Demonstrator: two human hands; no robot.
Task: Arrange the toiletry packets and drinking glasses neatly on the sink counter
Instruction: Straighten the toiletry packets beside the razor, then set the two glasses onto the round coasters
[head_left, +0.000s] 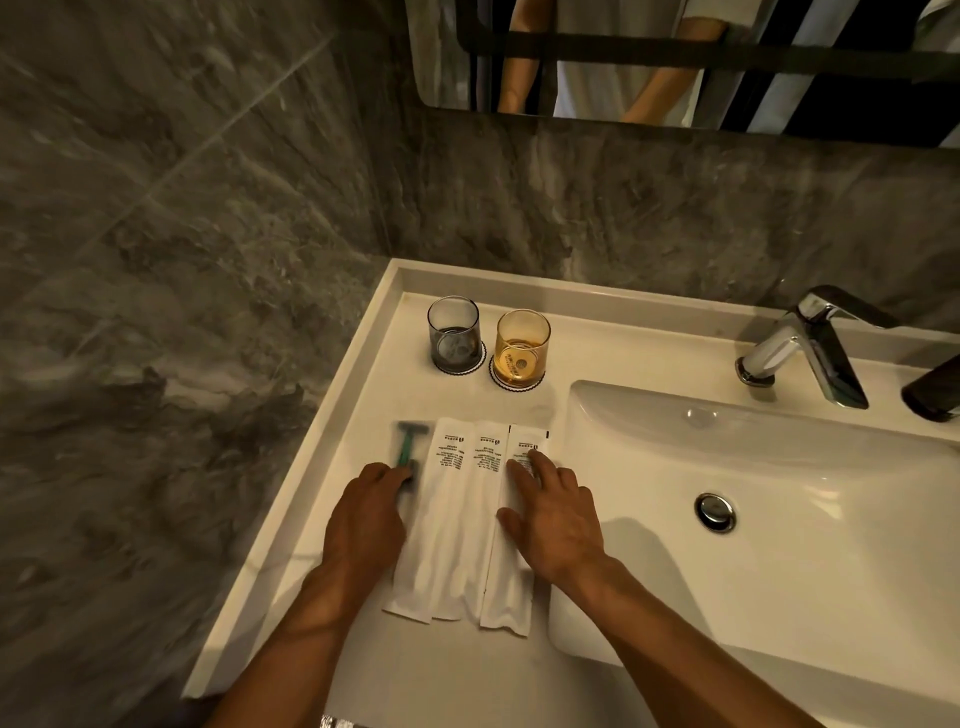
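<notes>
While both hands lie on the row of packets, the aim looks to be squaring them into one tidy line on the sink counter (358, 395). The left hand (366, 512) curls its fingertips around the lower end of the green razor (407, 449), which sits in a clear sleeve at the left end of the row; whether it pinches the razor or only presses it down I cannot tell, since that spot is blurred. The right hand (550, 512) is flat and spread, fingers resting on the rightmost white packet (511, 566), gripping nothing, probably to nudge it against its neighbours. Three white packets (452, 530) lie lengthwise side by side, edges touching or slightly overlapping, printed ends pointing toward the wall.

Behind them stand the two drinking glasses, a grey glass (453, 332) and an amber glass (521, 345), each upright on a round coaster, just beside one another and near the back ledge. That pairing already looks orderly, so the packets seem to be the step in hand.

This counter is smooth white, moulded in one piece with the basin (779, 519) to the right, where a chrome faucet (810, 343) rises. Grey marbled tile covers the walls, and a mirror (675, 62) hangs above.
</notes>
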